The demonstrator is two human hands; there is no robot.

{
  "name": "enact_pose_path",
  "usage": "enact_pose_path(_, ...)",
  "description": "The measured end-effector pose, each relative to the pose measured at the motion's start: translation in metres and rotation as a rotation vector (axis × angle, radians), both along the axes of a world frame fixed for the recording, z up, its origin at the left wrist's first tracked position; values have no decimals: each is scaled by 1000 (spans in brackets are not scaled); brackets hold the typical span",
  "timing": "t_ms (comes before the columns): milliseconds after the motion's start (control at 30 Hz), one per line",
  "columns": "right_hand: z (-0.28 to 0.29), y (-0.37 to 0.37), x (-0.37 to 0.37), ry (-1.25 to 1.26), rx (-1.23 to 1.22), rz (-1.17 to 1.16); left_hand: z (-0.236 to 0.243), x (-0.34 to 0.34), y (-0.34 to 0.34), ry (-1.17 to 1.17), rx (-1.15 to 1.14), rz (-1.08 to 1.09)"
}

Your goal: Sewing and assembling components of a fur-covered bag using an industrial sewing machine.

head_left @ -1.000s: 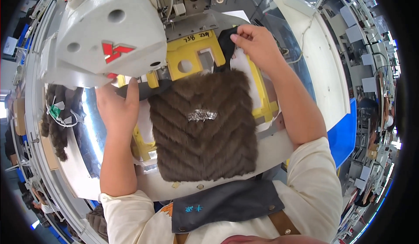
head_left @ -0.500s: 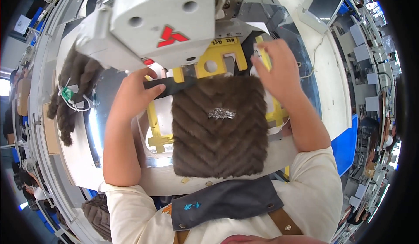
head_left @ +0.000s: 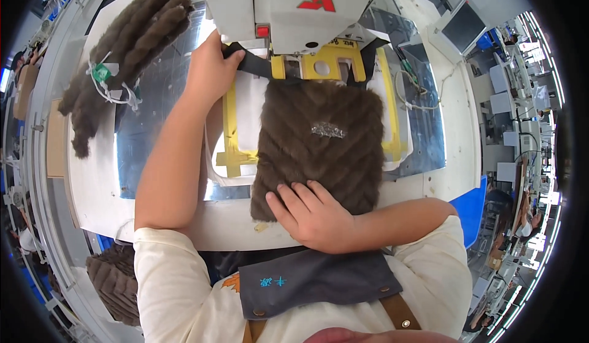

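Note:
A square brown fur panel (head_left: pixel 325 159) with chevron ridges and a shiny silver patch (head_left: pixel 329 130) lies in front of me. My right hand (head_left: pixel 319 217) rests on its near edge, fingers stretched out over the fur. At the upper left, my left hand (head_left: pixel 215 67) pinches the end of a black strap (head_left: pixel 254 65), thumb on top. This strap runs right, toward the panel's far edge, beside a yellow notched plate (head_left: pixel 322 67). Above the plate hangs a white sewing machine head (head_left: pixel 310 11). Whatever lies beneath the fur is hidden.
A bundle of brown fur strips (head_left: pixel 132 48) with a green and white tie (head_left: pixel 103 73) lies at the far left. Yellow tape strips (head_left: pixel 230 134) line a white sheet beside the panel. A white cord (head_left: pixel 408 100) loops at right. More folded fur (head_left: pixel 113 281) sits lower left.
My right hand has come from beside the yellow plate's right end down onto the near part of the fur panel. My left hand still holds the strap. The view has shifted.

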State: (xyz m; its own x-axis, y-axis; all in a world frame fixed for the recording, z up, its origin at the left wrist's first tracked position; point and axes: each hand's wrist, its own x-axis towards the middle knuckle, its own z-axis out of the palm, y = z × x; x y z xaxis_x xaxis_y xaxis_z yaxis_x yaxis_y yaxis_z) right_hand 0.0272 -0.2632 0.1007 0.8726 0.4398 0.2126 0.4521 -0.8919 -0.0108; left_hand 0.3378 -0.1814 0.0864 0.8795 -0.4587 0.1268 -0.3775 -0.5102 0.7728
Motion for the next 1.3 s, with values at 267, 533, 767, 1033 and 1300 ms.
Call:
enact_pose_path(267, 2, -8, 0, -53, 12, 23, -13, 11, -1, -113, -33, 41)
enact_pose_path(533, 20, -32, -12, 140, 287, 178, 4, -4, 1, -844, 66, 296)
enact_pose_path(767, 36, -124, -3, 40, 622, -522, 42, -86, 24, 76, 450, -169)
enact_pose_path(1033, 12, -152, 2, 383, 821, -760, 36, -117, 16, -28, 481, -360)
enact_pose_path(1300, 14, -170, 39, 334, 863, -799, 41, -128, 7, 26, 567, -219)
